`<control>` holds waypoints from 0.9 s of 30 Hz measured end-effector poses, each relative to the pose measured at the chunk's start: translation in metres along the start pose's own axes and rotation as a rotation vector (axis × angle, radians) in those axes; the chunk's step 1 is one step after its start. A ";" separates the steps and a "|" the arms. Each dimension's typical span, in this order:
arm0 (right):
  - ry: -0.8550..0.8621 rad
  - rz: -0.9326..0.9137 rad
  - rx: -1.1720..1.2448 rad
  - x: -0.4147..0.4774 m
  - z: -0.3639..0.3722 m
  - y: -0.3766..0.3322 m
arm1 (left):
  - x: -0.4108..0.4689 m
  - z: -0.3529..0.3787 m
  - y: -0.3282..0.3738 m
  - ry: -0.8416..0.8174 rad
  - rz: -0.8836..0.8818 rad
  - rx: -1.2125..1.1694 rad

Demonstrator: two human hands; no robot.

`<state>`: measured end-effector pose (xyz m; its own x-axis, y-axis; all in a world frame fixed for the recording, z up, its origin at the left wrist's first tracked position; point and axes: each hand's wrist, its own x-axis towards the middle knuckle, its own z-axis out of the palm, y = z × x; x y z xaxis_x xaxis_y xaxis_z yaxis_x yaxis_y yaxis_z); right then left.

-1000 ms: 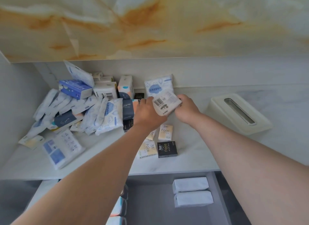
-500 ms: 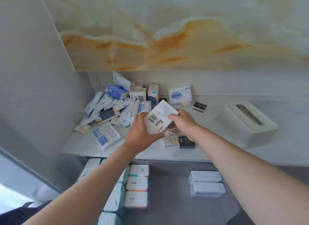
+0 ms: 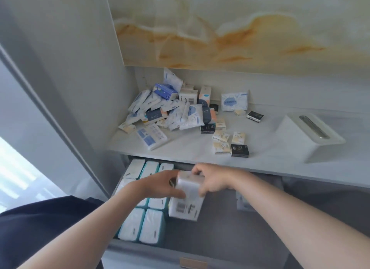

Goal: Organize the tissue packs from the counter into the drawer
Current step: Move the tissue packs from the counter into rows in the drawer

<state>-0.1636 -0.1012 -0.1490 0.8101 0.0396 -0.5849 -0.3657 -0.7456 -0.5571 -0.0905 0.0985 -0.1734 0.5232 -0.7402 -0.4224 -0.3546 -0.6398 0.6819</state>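
Now the left grip (image 3: 160, 185) and right grip (image 3: 212, 181) pinch the white plastic-wrapped barcoded tissue pack (image 3: 187, 206) over the left half of the grey drawer (image 3: 220, 238), just beside upright white-and-teal packs (image 3: 140, 224). Lowered crooked, it could wedge or knock them askew.

One drawer (image 3: 220, 234); one dispenser (image 3: 306, 142); one held pack (image 3: 187, 207); loose packs (image 3: 160, 112) uncountable.

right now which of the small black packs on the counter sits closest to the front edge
The black pack beside the cream Face packs; the others lie farther back.
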 end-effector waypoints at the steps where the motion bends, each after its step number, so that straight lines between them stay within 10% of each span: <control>1: -0.047 0.025 -0.057 0.002 0.010 0.004 | -0.002 0.004 -0.004 -0.060 -0.043 0.069; 14: 0.161 -0.034 -0.378 0.047 0.121 0.043 | 0.008 0.056 -0.058 0.007 0.022 0.829; 27: 0.197 -0.187 -0.461 0.070 0.129 0.067 | 0.021 0.071 -0.075 0.133 0.099 0.977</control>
<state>-0.1906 -0.0622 -0.3033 0.9291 0.1077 -0.3538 -0.0031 -0.9544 -0.2985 -0.1079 0.1163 -0.2751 0.5181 -0.8085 -0.2790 -0.8535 -0.5100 -0.1070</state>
